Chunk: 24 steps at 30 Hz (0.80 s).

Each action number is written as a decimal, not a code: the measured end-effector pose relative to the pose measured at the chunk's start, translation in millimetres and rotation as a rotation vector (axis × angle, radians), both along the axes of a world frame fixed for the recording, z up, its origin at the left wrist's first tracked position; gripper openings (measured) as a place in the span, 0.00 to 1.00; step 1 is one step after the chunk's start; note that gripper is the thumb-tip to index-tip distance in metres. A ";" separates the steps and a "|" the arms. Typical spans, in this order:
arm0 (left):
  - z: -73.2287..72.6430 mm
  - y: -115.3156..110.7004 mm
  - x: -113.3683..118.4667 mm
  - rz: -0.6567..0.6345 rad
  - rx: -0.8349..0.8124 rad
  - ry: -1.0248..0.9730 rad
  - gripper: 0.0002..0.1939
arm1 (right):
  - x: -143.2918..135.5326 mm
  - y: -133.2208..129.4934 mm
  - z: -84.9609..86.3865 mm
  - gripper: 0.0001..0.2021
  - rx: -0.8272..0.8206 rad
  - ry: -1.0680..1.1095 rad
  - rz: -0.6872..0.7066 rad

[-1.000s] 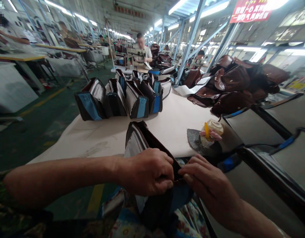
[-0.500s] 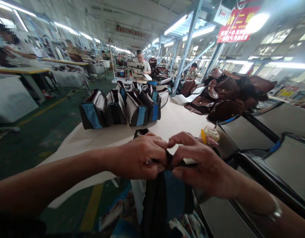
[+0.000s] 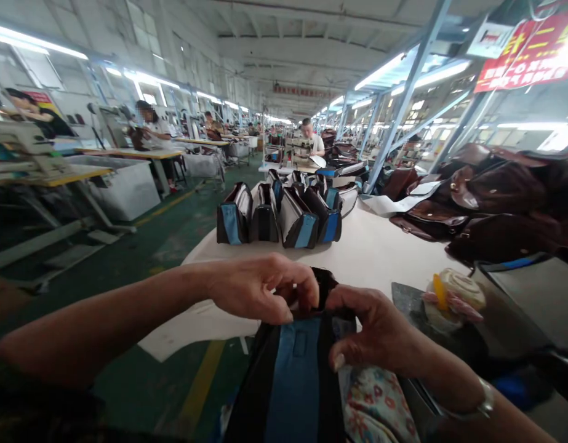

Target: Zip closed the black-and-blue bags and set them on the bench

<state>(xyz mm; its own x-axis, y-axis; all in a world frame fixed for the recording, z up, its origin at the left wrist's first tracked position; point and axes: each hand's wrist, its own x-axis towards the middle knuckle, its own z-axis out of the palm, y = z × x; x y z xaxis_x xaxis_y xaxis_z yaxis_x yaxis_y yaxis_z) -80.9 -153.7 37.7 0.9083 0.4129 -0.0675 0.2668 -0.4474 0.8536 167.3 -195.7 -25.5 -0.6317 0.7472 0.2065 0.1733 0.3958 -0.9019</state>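
Observation:
A black bag with a blue centre stripe (image 3: 295, 381) stands upright close in front of me, its top end toward the table. A small stitched rectangle shows on the stripe near the rim. My left hand (image 3: 260, 286) is closed on the bag's top edge, with the fingers curled into the opening and the thumb outside. At the right corner of the same edge, my right hand (image 3: 380, 332) grips with forefinger and thumb; its other fingers are partly hidden. The bag's inside is mostly out of sight behind my hands.
Several similar bags (image 3: 300, 227) stand on the white table (image 3: 376, 252). Brown leather bags (image 3: 505, 184) are piled at right. A cream roll with a yellow clip (image 3: 459, 295) and grey panels with black edging (image 3: 528, 301) are nearer. People work at machines beyond.
The view has swung left. The bag's striped face now shows more fully below the rim. My left hand has loosened from a tight fist into a curled grip, and my right hand sits lower.

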 end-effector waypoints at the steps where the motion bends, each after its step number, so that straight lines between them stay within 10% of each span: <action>1: 1.9 -2.7 1.9 0.037 -0.046 0.046 0.12 | -2.6 -2.9 0.3 0.20 -0.008 -0.006 -0.059; 14: -22.8 -9.3 26.9 0.133 -0.138 0.042 0.14 | -2.6 -29.4 2.2 0.35 -0.071 -0.078 -0.283; 24: -24.6 -6.7 38.1 0.138 -0.108 0.048 0.09 | 17.6 -20.8 -1.8 0.20 -0.235 0.174 -0.034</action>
